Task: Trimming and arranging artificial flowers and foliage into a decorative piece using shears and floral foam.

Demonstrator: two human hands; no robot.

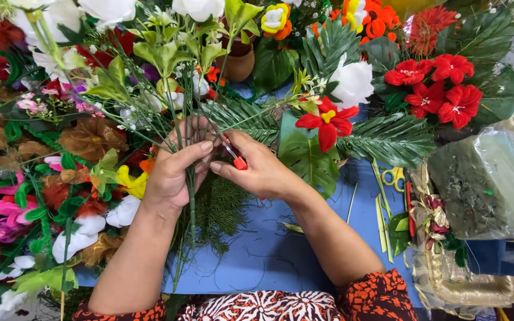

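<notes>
My left hand (176,166) is closed around a bunch of green artificial flower stems (190,205), holding it upright over a blue work surface (269,249). The bunch fans out above into white flowers (200,7) and green leaves (162,56). My right hand (263,169) touches the left hand at the stems and pinches a small red-handled tool (239,161) against the bunch. The stem ends hang down below my left hand.
Artificial flowers crowd the left side and back: red blooms (435,89), a red and yellow flower (329,122), palm-like leaves (382,139). A wrapped green foam block (483,184) and a gold tray (471,288) stand at right. Yellow-handled scissors (395,176) lie on the blue surface.
</notes>
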